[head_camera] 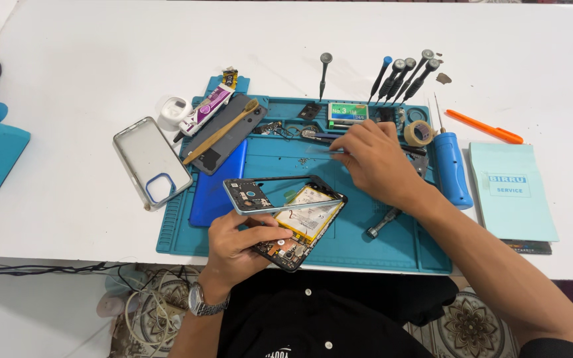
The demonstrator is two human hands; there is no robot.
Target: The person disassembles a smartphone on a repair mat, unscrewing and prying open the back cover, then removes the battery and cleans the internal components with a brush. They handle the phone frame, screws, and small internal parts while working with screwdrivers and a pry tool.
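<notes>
Left hand (pixel 240 240) is gripping the opened smartphone (pixel 298 222) above the teal repair mat (pixel 359 245) on the desk (pixel 67 79), fingers closed around it. Right hand (pixel 374 159) is pinching tweezers (pixel 323 150) over the mat's tray.

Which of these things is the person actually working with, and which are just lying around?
In use:
left hand holding the opened phone
right hand at the tweezers
blue work mat

Lying about:
clear phone case
row of screwdrivers
orange pen
tape roll
pale blue booklet
</notes>
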